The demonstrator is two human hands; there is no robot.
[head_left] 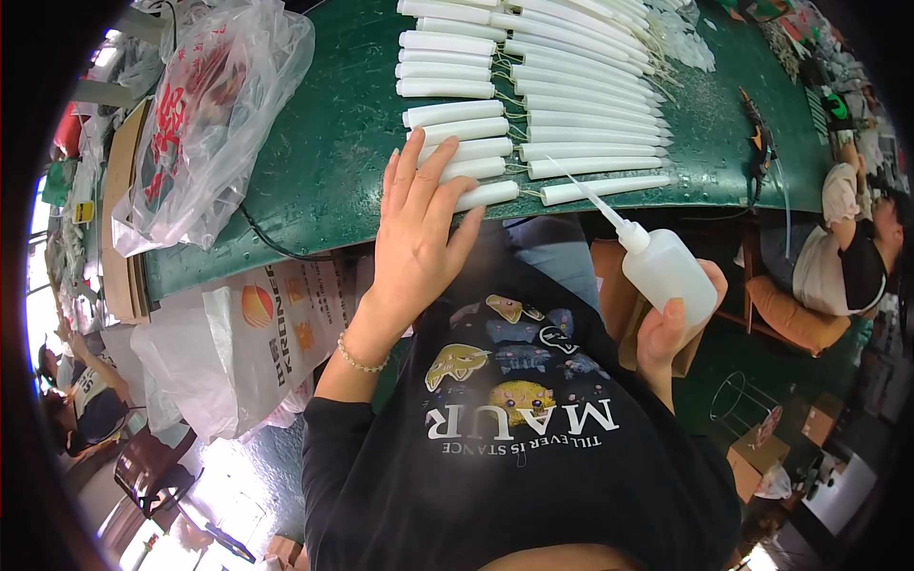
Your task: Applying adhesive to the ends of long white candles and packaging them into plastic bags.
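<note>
Here I see a green table [324, 143] filling the top of the head view, with white tubes [571, 95] laid on it in two columns — short ones on the left, longer tapered ones on the right, thin wires showing between them. At the table's left end sits a clear plastic bag [214, 105] with red print, a cardboard sheet [119, 219] standing beside it, and a white sack [252, 333] hanging below the edge. A seated person [843, 257] is at far right, well apart from my hands. My left hand [414, 228] lies open and flat, fingers spread, fingertips on the nearest short tubes at the table's front edge. My right hand [671, 328] is closed around a white squeeze bottle [666, 271], held off the table's edge — its long thin nozzle slants up-left, the tip just beside the nearest long tube [605, 188].
</note>
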